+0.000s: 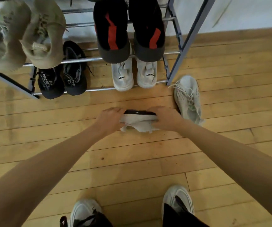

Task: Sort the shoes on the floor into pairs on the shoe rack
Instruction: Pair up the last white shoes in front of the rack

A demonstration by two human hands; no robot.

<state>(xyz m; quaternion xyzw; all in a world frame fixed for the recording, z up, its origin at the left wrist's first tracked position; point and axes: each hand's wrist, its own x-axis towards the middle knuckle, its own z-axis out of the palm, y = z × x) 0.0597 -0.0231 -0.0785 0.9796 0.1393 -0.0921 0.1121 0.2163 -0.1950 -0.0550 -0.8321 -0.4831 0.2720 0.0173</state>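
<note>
A white shoe with a black sole [138, 122] lies on its side on the wooden floor in front of the rack. My left hand [110, 119] grips its left end and my right hand [166, 117] grips its right end, fingers curled over the sole. A second white laced shoe [187, 97] lies on the floor just right of my right hand, by the rack's front leg. The metal shoe rack [176, 66] holds pairs: olive shoes [25, 33], black-and-red shoes [128, 28], black shoes [63, 76] and white shoes [134, 74].
My own feet in white sneakers [177, 200] stand at the bottom of the view. Bare wooden floor [132, 161] stretches between my feet and the rack. A white wall [246, 12] runs behind the rack.
</note>
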